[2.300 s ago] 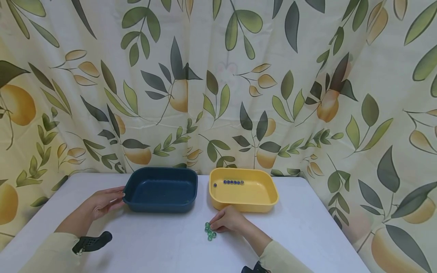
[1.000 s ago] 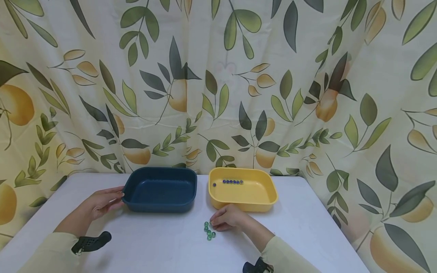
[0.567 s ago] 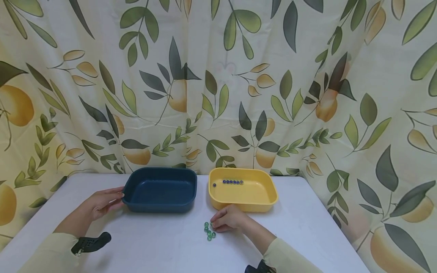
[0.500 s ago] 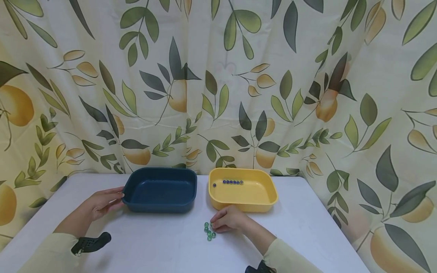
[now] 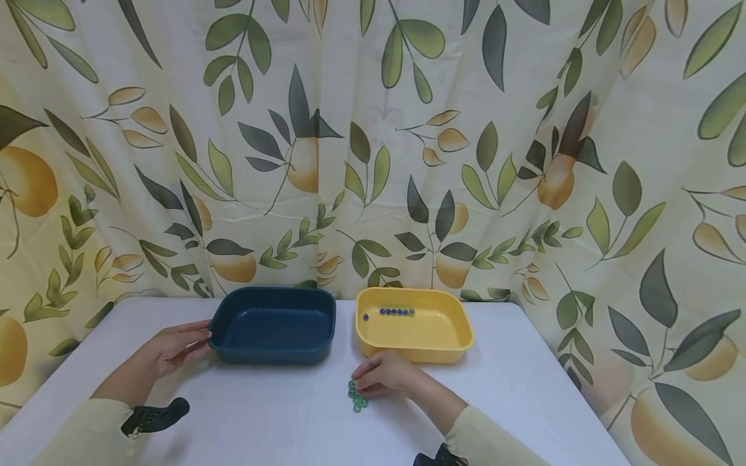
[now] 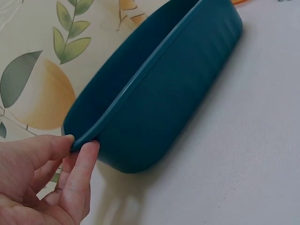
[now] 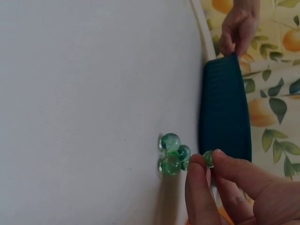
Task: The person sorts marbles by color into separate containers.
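My left hand (image 5: 177,346) pinches the rim at the left end of a dark blue plastic bin (image 5: 274,353); in the left wrist view thumb and fingers meet over that rim. My right hand (image 5: 387,374) is in front of the yellow bin (image 5: 419,355), low over the white table. Between its thumb and fingertips it pinches a green glass marble (image 7: 208,158). Several more green marbles (image 7: 170,141) lie clustered on the table beside the fingertips, some partly hidden by them. Inside the yellow bin, a short row of dark blue marbles (image 5: 397,312) lies near the back, with one blue marble (image 5: 365,317) apart at the left.
The two bins stand side by side near the back of the white table (image 5: 262,414), with a narrow gap between them. Behind the table hangs a curtain (image 5: 373,246) with a leaf and fruit print. Black straps (image 5: 154,415) are on the wrists.
My right hand has shifted slightly left, from the right side of the green marbles to over their upper part. The left hand has stayed at the blue bin's rim.
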Tool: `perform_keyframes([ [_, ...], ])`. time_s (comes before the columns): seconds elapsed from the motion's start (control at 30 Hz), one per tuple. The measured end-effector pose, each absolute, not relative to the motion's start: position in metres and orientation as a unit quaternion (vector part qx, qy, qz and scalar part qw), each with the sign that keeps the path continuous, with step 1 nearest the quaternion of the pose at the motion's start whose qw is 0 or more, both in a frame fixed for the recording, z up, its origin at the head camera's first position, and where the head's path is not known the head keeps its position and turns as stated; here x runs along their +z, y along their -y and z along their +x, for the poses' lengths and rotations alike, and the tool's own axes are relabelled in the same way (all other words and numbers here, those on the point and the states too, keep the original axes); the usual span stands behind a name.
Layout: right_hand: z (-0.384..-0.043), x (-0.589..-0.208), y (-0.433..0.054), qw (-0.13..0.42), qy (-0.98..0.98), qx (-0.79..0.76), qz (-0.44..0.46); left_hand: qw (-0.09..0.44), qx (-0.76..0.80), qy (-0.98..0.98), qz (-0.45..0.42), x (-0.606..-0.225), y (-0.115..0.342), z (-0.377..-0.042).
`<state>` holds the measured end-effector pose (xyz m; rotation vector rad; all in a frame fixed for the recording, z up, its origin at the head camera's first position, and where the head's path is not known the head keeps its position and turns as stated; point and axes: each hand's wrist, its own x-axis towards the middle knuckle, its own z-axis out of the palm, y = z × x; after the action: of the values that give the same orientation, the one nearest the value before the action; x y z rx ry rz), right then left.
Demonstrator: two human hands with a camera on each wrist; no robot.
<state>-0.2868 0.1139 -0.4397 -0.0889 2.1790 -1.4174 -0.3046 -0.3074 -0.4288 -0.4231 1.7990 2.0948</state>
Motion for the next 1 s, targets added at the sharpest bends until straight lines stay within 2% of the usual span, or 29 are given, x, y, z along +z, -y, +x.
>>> perform_keyframes([
  [1.0, -0.31, -0.405, -0.076, 0.285, -0.76, -0.583, -0.036, 0.173, 0.726, -0.647, -0.153, -0.429, 0.306, -0.306],
])
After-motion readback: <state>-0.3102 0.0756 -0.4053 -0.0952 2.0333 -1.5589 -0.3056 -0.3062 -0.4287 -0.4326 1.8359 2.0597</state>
